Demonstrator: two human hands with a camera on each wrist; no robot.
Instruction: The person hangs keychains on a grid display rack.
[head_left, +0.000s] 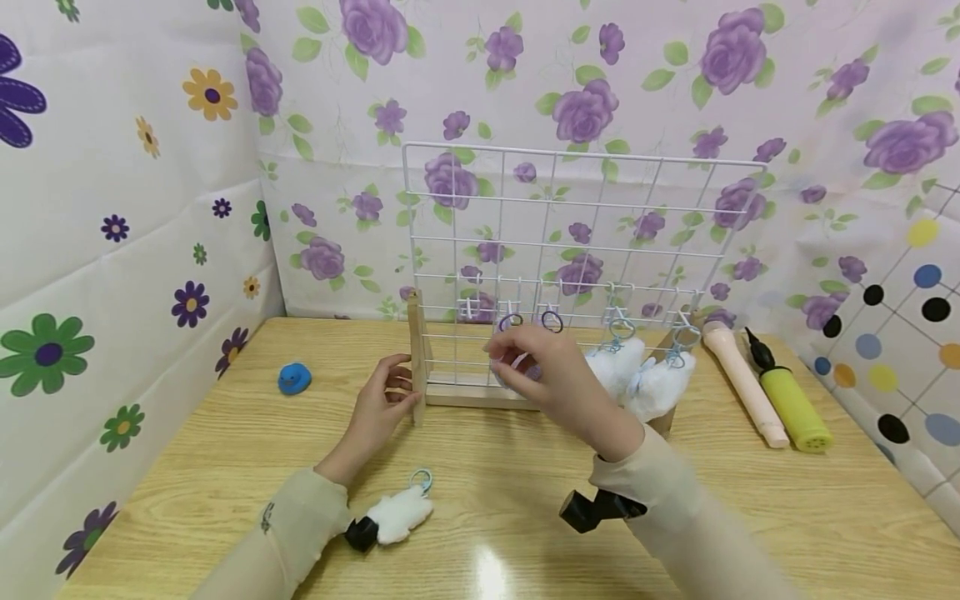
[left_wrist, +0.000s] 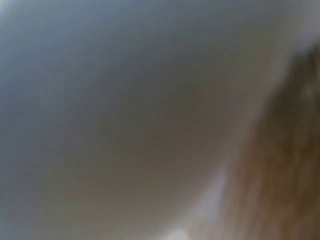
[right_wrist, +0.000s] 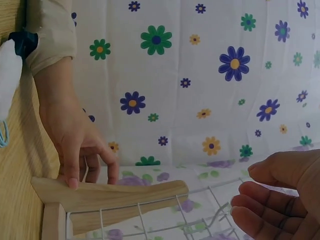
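My left hand (head_left: pixel 382 400) is at the wooden side support (head_left: pixel 418 358) of a white wire grid rack (head_left: pixel 585 200), its thumb and fingertips touching the wood. The right wrist view shows those fingertips along the edge of the support. In front of the rack's lower part is my right hand (head_left: pixel 551 367), fingers bent. Thumb and fingers stand apart with nothing between them in the right wrist view. Beside it hang a purple ring (head_left: pixel 512 320) and a dark ring (head_left: pixel 552 320) on hooks; what hangs below them is mostly hidden by the hand. The left wrist view is blurred.
White fluffy pendants (head_left: pixel 660 387) on light-blue rings hang at the rack's right. Another fluffy pendant (head_left: pixel 401 515) lies on the table by the left sleeve. A blue rubber duck (head_left: pixel 294 378) stands at left; a pink tube (head_left: pixel 746 383) and a yellow-green pump (head_left: pixel 795 408) lie at right.
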